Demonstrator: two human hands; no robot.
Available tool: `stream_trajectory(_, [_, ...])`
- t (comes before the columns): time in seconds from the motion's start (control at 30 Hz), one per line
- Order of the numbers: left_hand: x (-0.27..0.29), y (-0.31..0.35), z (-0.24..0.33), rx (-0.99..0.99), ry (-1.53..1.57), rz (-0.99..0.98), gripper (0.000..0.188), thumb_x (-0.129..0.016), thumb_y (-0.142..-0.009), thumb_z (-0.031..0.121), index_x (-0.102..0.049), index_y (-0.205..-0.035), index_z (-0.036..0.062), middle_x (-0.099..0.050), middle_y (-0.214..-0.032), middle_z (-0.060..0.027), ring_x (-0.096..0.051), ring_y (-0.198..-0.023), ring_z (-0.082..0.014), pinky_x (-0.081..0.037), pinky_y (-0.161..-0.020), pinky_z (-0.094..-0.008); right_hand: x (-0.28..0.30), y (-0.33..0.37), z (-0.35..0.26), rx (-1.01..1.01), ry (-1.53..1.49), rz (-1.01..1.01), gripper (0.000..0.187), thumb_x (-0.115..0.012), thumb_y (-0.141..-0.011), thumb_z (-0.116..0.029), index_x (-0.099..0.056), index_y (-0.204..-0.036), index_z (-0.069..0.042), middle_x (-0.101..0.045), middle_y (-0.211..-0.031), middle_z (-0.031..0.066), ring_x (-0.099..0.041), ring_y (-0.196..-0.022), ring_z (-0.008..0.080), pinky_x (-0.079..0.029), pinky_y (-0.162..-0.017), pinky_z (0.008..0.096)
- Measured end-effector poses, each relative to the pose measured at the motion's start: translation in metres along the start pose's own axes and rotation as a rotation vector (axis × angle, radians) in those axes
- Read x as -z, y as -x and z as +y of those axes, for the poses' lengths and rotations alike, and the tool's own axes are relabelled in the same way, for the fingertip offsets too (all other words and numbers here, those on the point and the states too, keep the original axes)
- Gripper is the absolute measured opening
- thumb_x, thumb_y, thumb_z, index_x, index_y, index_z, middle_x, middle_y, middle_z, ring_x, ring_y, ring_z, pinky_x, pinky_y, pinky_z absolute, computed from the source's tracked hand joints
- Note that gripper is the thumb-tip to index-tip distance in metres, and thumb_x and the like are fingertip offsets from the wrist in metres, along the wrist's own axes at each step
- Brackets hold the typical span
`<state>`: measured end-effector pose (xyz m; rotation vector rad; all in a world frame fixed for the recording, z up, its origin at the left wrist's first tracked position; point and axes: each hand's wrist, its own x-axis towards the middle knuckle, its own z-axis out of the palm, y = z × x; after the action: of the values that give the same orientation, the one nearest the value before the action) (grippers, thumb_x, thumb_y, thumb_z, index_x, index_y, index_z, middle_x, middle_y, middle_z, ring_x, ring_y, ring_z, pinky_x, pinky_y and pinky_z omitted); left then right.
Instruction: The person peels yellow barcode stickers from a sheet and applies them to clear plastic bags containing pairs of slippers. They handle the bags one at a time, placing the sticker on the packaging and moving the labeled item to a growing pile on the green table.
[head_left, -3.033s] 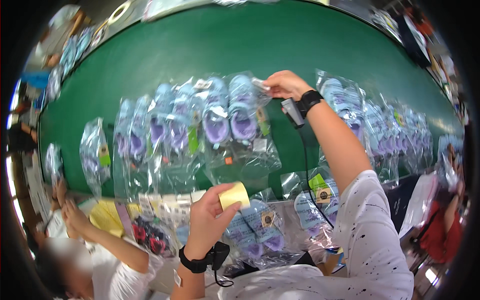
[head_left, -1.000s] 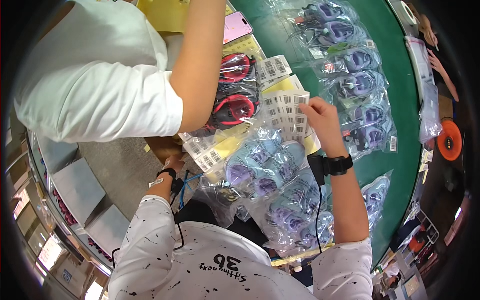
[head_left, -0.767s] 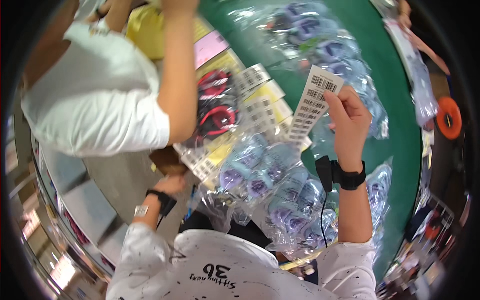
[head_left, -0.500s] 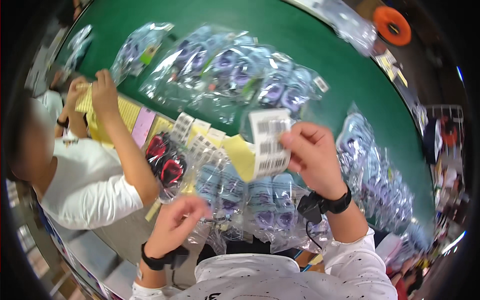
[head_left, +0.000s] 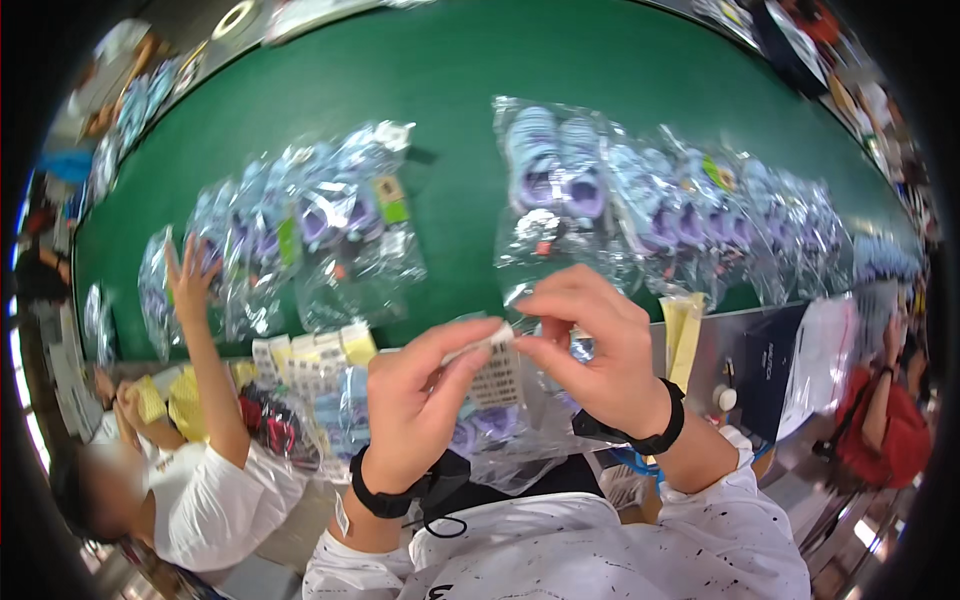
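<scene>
In front of my chest a strip of white barcode labels (head_left: 497, 382) hangs from my fingers. My left hand (head_left: 415, 395) pinches its upper edge between thumb and fingers. At the upper right corner of the strip, my right hand (head_left: 605, 350) meets the left, its thumb and fingertips closed on that corner. Beneath both hands lie light-blue and purple shoes in clear plastic bags (head_left: 492, 428), partly covered by the hands and labels. More barcode label sheets (head_left: 310, 362) with yellow backing rest on the bags to the left.
Bagged light-blue shoes stand in a left row (head_left: 270, 220) and a right row (head_left: 680, 205) on the green table (head_left: 450, 60). A co-worker's hand (head_left: 190, 275) reaches over the left row. Bagged black-and-red shoes (head_left: 270, 425) lie nearby; a yellow strip (head_left: 683, 335) is at the right edge.
My view has swung to the right. The label strip, held up by my right hand before, is now lower between both hands. The co-worker's hand has moved onto the left bags.
</scene>
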<state>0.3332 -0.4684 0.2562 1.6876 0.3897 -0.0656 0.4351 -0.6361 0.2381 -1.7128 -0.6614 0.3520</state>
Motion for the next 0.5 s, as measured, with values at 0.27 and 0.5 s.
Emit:
stream_trajectory(0.27, [-0.066, -0.022, 0.011, 0.053, 0.053, -0.104, 0.015, -0.061, -0.091, -0.003, -0.065, -0.105, -0.0034, -0.067, -0.099, -0.0057, -0.062, -0.083, -0.0064, -0.048, -0.07, -0.0183, 0.062, 0.028, 0.025, 0.078, 0.014, 0.065, 0.009, -0.072, -0.077, -0.003, -0.068, -0.085, -0.002, -0.059, -0.084, 0.0073, -0.059, -0.075, 0.0228, -0.047, -0.063, 0.0322])
stream_trajectory(0.5, [-0.105, -0.039, -0.003, 0.306, 0.287, -0.209, 0.039, -0.061, -0.088, -0.007, -0.052, -0.125, -0.0035, -0.065, -0.111, -0.0116, -0.065, -0.1, -0.0145, -0.053, -0.084, -0.0261, 0.079, 0.047, 0.056, 0.278, 0.271, 0.118, 0.01, -0.067, -0.079, 0.001, -0.06, -0.086, 0.003, -0.058, -0.088, 0.0113, -0.057, -0.078, 0.0278, -0.047, -0.066, 0.0358])
